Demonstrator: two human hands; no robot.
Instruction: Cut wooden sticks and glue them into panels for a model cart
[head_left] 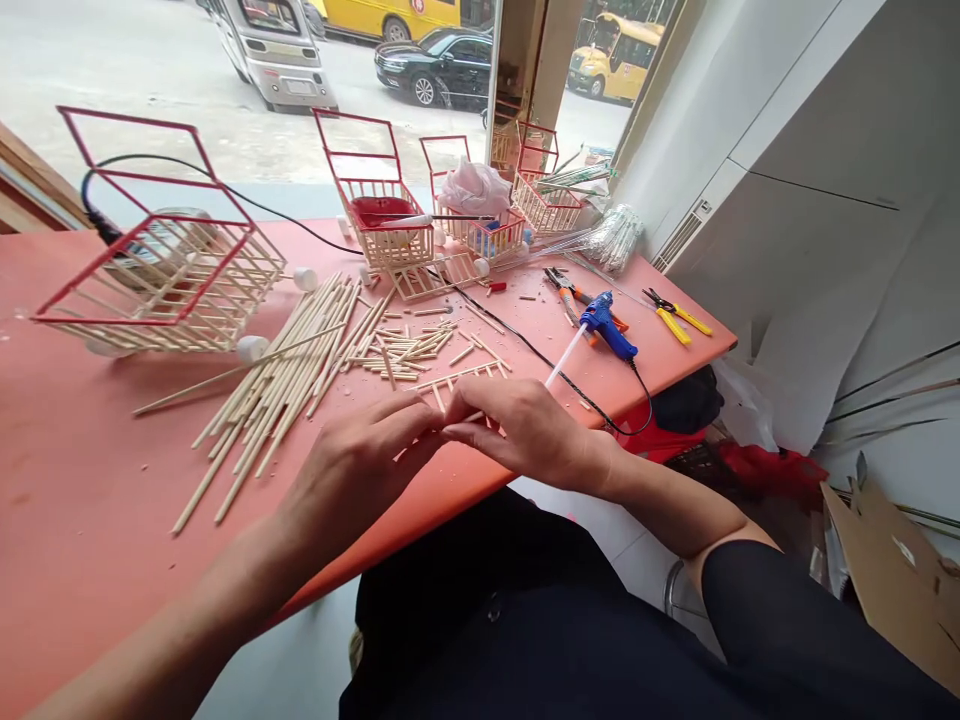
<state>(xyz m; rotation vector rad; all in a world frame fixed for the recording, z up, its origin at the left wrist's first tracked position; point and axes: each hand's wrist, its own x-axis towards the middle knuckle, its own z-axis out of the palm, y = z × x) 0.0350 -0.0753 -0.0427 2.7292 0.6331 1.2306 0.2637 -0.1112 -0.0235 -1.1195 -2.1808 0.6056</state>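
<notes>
My left hand (375, 445) and my right hand (517, 425) meet above the table's front edge, fingertips pinched together. Between them is a small ladder-like frame of wooden sticks (459, 376), its near side largely covered by my fingers. Just beyond it lies a scatter of short cut sticks (409, 350). Left of these, long wooden sticks (281, 375) are heaped on the table. Beyond my right hand rests a blue glue gun (611, 325) with a white glue stick in its back, pointing away from me.
Miniature stick carts with red handles stand on the pink table (82, 450): a large cart (165, 270) at left, smaller carts (397, 235) along the window. Orange-handled pliers (566, 295) and yellow-handled cutters (675, 312) lie at right. A black cord (517, 345) crosses the table.
</notes>
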